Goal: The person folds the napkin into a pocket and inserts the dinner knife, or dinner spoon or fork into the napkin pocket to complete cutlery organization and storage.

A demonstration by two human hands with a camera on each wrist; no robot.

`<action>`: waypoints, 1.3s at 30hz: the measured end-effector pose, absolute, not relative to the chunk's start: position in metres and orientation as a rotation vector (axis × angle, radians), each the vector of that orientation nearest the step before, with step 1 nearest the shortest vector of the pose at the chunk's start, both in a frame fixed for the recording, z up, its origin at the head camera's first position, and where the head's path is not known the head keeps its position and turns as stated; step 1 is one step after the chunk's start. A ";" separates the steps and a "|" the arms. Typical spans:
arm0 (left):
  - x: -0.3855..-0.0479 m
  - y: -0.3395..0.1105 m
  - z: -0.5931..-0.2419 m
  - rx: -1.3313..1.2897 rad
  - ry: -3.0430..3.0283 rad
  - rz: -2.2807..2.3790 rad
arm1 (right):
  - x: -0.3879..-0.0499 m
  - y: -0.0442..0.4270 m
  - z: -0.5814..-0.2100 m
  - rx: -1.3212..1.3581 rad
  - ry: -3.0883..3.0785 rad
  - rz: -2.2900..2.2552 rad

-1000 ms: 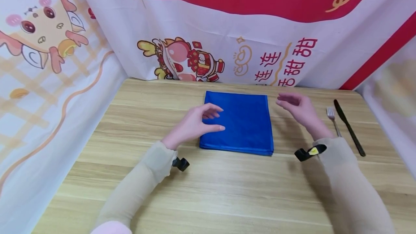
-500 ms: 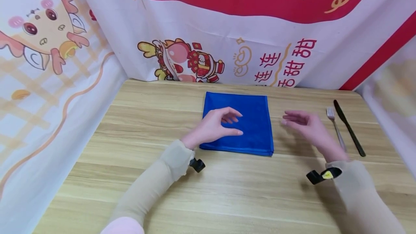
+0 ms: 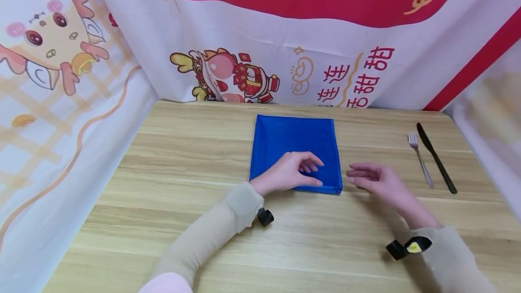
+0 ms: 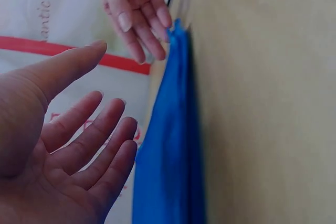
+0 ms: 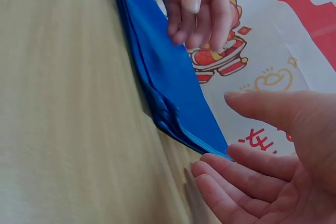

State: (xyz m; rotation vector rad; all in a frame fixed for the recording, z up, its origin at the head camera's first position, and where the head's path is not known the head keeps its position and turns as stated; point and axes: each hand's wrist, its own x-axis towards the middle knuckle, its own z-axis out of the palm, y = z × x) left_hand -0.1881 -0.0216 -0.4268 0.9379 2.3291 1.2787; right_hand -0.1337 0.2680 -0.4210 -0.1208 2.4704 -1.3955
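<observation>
A folded blue cloth (image 3: pixel 297 141) lies flat on the wooden table, its layered edge showing in the left wrist view (image 4: pixel 168 145) and the right wrist view (image 5: pixel 163 66). Over its near part hovers my left hand (image 3: pixel 291 172), fingers relaxed and apart from the thumb, holding nothing. My right hand (image 3: pixel 380 183) is just beyond the cloth's right edge, near its front corner, fingers loosely bent and empty. In the left wrist view the left palm (image 4: pixel 68 145) faces the cloth's side; in the right wrist view the right hand (image 5: pixel 278 156) has thumb and fingers spread.
A fork (image 3: pixel 421 159) and a dark knife (image 3: pixel 437 158) lie side by side on the table at the right. Printed fabric (image 3: pixel 244 26) hangs behind the table's back edge, with more fabric along the left and right sides.
My left hand has moved right and toward the table's front over the cloth. The right hand has come nearer the front too. The cloth, fork and knife have stayed in place.
</observation>
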 end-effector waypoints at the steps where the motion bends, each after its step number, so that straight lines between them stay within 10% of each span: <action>1: -0.187 -0.018 -0.429 0.940 2.320 1.268 | -0.131 0.268 -0.422 -0.128 2.461 -1.392; 39: -0.181 0.017 -0.444 0.889 2.421 1.135 | -0.119 0.244 -0.436 0.042 1.942 -1.798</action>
